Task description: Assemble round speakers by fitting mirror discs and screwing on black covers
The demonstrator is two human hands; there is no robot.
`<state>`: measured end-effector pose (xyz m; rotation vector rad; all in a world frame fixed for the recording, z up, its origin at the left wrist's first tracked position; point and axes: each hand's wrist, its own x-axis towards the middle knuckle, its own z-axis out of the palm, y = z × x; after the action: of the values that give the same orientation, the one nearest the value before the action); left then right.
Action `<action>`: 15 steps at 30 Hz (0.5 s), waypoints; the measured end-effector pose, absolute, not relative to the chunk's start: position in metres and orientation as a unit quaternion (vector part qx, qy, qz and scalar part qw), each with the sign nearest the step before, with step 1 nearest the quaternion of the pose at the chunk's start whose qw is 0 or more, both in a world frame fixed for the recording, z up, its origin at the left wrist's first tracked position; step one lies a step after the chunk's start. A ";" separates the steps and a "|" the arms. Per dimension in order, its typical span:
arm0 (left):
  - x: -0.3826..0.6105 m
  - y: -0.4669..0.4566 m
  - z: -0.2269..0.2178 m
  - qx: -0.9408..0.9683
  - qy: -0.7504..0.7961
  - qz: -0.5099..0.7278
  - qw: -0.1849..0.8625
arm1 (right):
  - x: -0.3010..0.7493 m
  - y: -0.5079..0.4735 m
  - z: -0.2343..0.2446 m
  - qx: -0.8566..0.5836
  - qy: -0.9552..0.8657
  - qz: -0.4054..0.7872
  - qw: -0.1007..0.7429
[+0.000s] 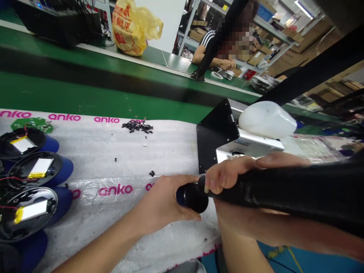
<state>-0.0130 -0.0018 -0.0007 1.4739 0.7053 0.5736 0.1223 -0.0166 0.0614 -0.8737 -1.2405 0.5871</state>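
My left hand (163, 203) is wrapped round a small dark blue housing with a black round end (196, 199), held over the wrapped table. My right hand (224, 176) grips a long black electric screwdriver (273, 187), which comes in from the right close to the camera. Its ribbed nose (201, 184) is at the housing's upper rim; the tip is hidden, so contact cannot be made out. At the left stand several blue housings (65, 204), open on top, with a white battery (34, 210) and red wires in the nearest.
Behind my right hand is a white machine (253, 142) with a black side plate (216, 138) and a translucent white object (267, 119) on top. Small black parts (138, 126) lie in a pile. A yellow bag (129, 28) and a person's arm (209, 58) are across the bench.
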 end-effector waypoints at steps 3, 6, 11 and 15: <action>-0.013 -0.002 -0.003 0.633 0.315 0.254 0.660 | 0.120 -0.017 0.059 -0.386 -0.544 0.275 0.692; -0.014 -0.002 -0.005 0.615 0.306 0.252 0.682 | 0.117 -0.017 0.057 -0.397 -0.540 0.286 0.685; -0.013 -0.004 -0.006 0.638 0.295 0.267 0.659 | 0.114 -0.026 0.041 -0.407 -0.511 0.235 0.720; -0.012 -0.005 0.001 0.688 0.289 0.279 0.604 | 0.112 -0.022 0.027 -0.445 -0.517 0.202 0.703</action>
<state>-0.0124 -0.0049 0.0012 1.5929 0.6694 0.6459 0.1122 -0.0224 0.0272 -0.9911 -1.1494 0.4488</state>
